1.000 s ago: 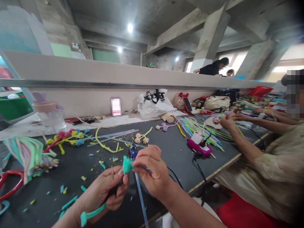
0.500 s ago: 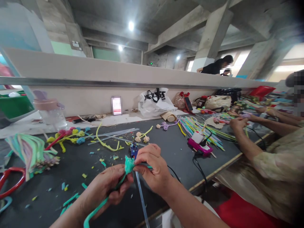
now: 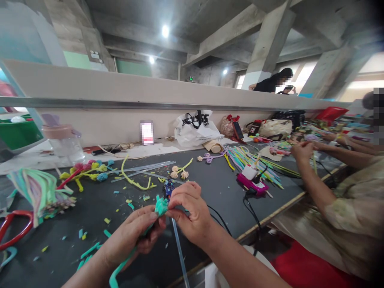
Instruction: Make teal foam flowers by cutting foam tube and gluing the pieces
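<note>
Dark tabletop (image 3: 216,200) spreads under the work, strewn with teal and yellow offcuts. At its left lie red scissor handles (image 3: 31,230) and a bundle of pastel chenille stems (image 3: 31,192), with a clear bottle (image 3: 61,148) under a pink lid behind them. Clear sticks (image 3: 144,169) and a yellow stem (image 3: 129,180) lie beyond the hands, near peach chenille blooms (image 3: 174,173). Farther back sits a white plastic bag (image 3: 196,132); to the right is a magenta power strip (image 3: 255,186), and past it a co-worker's hand (image 3: 301,152). Closest in the way is a dark blue patterned object (image 3: 169,187), just behind the work and partly covered by the right hand (image 3: 192,212).

The teal chenille tuft (image 3: 161,206) is held up between both hands above the tabletop. The left hand (image 3: 142,228) is closed around its base, thumb pressed against it, the teal stem (image 3: 118,270) trailing below. The right thumb and forefinger are pinched together at the tuft's right edge, the other fingers curled.
</note>
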Demonstrator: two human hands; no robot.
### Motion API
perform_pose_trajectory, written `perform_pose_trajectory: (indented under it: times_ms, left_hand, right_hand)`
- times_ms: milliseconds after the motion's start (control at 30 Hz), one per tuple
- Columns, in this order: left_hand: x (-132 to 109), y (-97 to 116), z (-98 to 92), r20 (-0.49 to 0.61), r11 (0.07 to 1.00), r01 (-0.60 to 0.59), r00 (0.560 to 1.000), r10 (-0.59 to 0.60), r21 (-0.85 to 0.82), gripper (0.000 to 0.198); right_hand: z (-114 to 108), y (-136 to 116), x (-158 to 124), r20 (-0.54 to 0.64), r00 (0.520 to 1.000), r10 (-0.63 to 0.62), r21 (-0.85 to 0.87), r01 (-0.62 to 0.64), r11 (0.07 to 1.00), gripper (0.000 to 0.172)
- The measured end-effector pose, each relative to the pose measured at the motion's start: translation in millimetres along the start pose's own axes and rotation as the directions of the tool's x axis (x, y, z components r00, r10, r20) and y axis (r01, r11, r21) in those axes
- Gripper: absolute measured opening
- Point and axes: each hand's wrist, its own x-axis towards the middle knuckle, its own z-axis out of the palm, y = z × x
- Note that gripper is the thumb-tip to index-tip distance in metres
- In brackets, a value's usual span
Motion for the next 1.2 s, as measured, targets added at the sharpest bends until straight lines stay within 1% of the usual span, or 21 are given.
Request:
perform_pose_trajectory:
  times_ms: [200,300,433,567,667,733,800,867,900,933,1000,1067,1133,1200]
  left_hand:
    - [0,-4,1.2,0.003,0.999,-0.039,0.999,0.039,0.014,0.035]
    - [1,-9,1.4,0.022,1.000,-0.029,0.999,0.030,-0.003,0.038]
    - [2,-17,0.8,0.042,0.999,-0.043,0.998,0.044,-0.017,0.038]
    - [2,-17,-1.3,0.056,0.996,-0.088,0.995,0.087,0.011,0.038]
    - [0,-12,-1.3,0.023,0.989,-0.124,0.992,0.122,0.083,0.038]
    - [-2,-9,0.1,-0.022,0.979,-0.141,0.989,0.145,0.147,0.038]
    - [-3,-9,1.7,-0.091,0.968,-0.156,0.980,0.176,0.195,0.035]
    - [-3,-10,2.5,-0.152,0.954,-0.187,0.962,0.226,0.232,0.030]
    - [-2,-12,2.3,-0.171,0.945,-0.210,0.951,0.257,0.253,0.027]
    - [-1,-13,1.8,-0.180,0.930,-0.238,0.939,0.294,0.280,0.025]
    - [1,-14,-0.1,-0.184,0.889,-0.293,0.910,0.372,0.352,0.021]
    - [4,-14,-2.5,-0.192,0.848,-0.335,0.877,0.440,0.412,0.021]
    - [7,-14,-4.7,-0.191,0.828,-0.346,0.866,0.463,0.440,0.023]
    - [9,-14,-6.4,-0.180,0.827,-0.329,0.876,0.448,0.457,0.021]
  right_hand:
    - [-1,-2,0,0.001,1.000,-0.004,-0.035,0.004,0.999,0.018]
    - [-2,-4,-1,-0.008,1.000,-0.019,-0.054,0.019,0.998,0.021]
    - [-1,-6,-4,-0.044,0.998,-0.054,-0.086,0.050,0.995,0.024]
    - [5,-5,-6,-0.103,0.995,-0.015,-0.050,0.010,0.999,0.027]
    - [9,-5,-8,-0.126,0.989,0.078,0.065,-0.071,0.995,0.025]
    - [11,-7,-10,-0.120,0.977,0.177,0.182,-0.154,0.971,0.027]
    - [14,-9,-13,-0.128,0.939,0.320,0.310,-0.268,0.912,0.031]
    - [16,-11,-16,-0.097,0.880,0.465,0.409,-0.391,0.825,0.033]
    - [18,-12,-18,-0.059,0.859,0.509,0.437,-0.436,0.787,0.034]
    - [20,-12,-19,-0.014,0.852,0.523,0.449,-0.462,0.765,0.034]
    - [24,-13,-22,0.077,0.873,0.482,0.444,-0.463,0.767,0.033]
    - [27,-14,-24,0.115,0.901,0.417,0.428,-0.424,0.798,0.030]
    - [30,-14,-25,0.108,0.916,0.386,0.406,-0.395,0.824,0.027]
    - [32,-13,-25,0.076,0.915,0.395,0.385,-0.393,0.835,0.024]
